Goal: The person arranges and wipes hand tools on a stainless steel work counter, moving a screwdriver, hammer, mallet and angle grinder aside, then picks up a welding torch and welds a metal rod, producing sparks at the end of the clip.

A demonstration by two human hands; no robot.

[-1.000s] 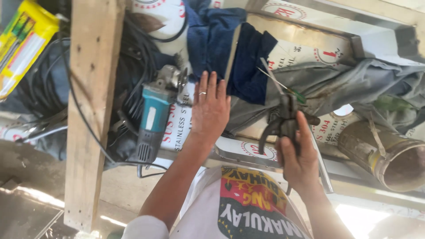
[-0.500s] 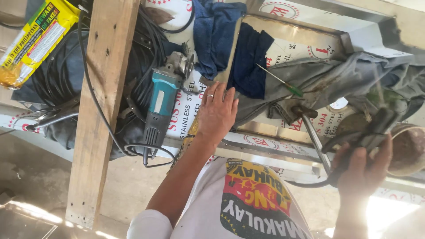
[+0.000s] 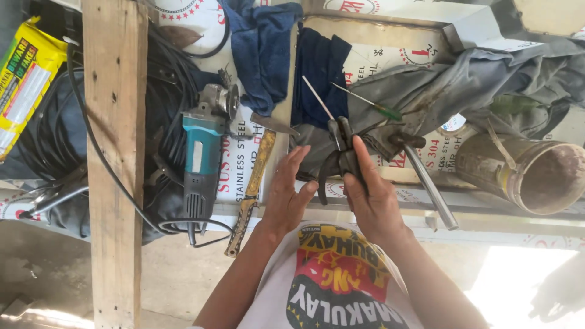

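**Pliers in the right hand, left hand open beside them**

The person's right hand [image 3: 373, 198] has its fingers [image 3: 363, 159] wrapped around the dark handles of a pair of pliers [image 3: 340, 152], gripping them with the jaws pointing toward twelve o'clock. The pliers sit just below centre of the view, over grey cloth [image 3: 469, 91] on the surface [image 3: 244, 164], whose sheet is printed and white.

The left hand [image 3: 289, 192] is just beside them at nine o'clock, fingers spread and open, holding nothing; its fingertips come near the pliers' handles, and I cannot tell whether they touch.

At twelve o'clock from the pliers lie two thin rods, one a screwdriver [image 3: 365, 100] with a green handle. A metal tube [image 3: 429, 186] slants away at four o'clock from the right hand. Further out at three o'clock lies a dirty pipe [image 3: 524, 170] with its open end facing right.

At nine o'clock from the left hand rests a teal angle grinder [image 3: 204, 152], its black cable [image 3: 109, 176] looping past a wooden plank [image 3: 113, 152] that runs from twelve to six. Between grinder and left hand lies a knife [image 3: 256, 170] with a yellowish handle. Dark blue cloth [image 3: 262, 55] is bunched at eleven o'clock, and a yellow packet [image 3: 24, 79] sits far off at ten.
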